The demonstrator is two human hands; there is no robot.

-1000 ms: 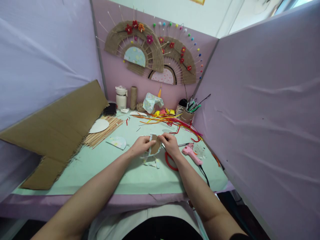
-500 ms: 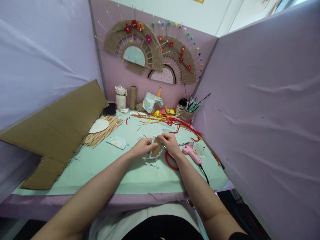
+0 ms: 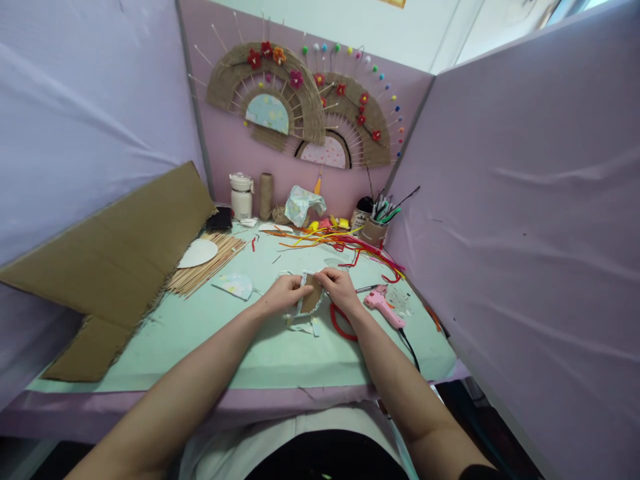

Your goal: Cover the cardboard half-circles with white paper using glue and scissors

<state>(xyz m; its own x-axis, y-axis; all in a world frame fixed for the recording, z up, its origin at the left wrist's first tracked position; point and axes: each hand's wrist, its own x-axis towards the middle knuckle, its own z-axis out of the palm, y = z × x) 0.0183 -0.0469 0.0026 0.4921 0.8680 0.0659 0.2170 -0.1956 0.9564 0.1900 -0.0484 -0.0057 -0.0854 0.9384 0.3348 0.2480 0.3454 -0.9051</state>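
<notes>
A small cardboard piece point(image 3: 313, 298) with pale floral fabric folded over its edges is held above the middle of the table. My left hand point(image 3: 286, 295) grips its left side, thumb lying on the cardboard. At its upper right edge the fingers of my right hand point(image 3: 339, 285) pinch the fabric border. Cut fabric scraps point(image 3: 306, 328) lie just below the piece. Scissors with red handles point(image 3: 341, 325) rest partly under my right wrist. Right of them is a pink glue gun point(image 3: 385, 309) with a black cord. A fabric-covered half-round point(image 3: 236, 285) lies to the left.
Large cardboard point(image 3: 125, 247) leans on the left wall, near wooden sticks point(image 3: 207, 267) and a white oval point(image 3: 198, 253). Colourful pipe cleaners point(image 3: 345, 240) spread across the back. Behind stand a white jar point(image 3: 242, 197), a twine roll point(image 3: 267, 197) and a can of tools point(image 3: 376, 230).
Both hands stay on the fabric-edged cardboard, with only a slight shift of the fingers. Nothing else on the table has visibly moved.
</notes>
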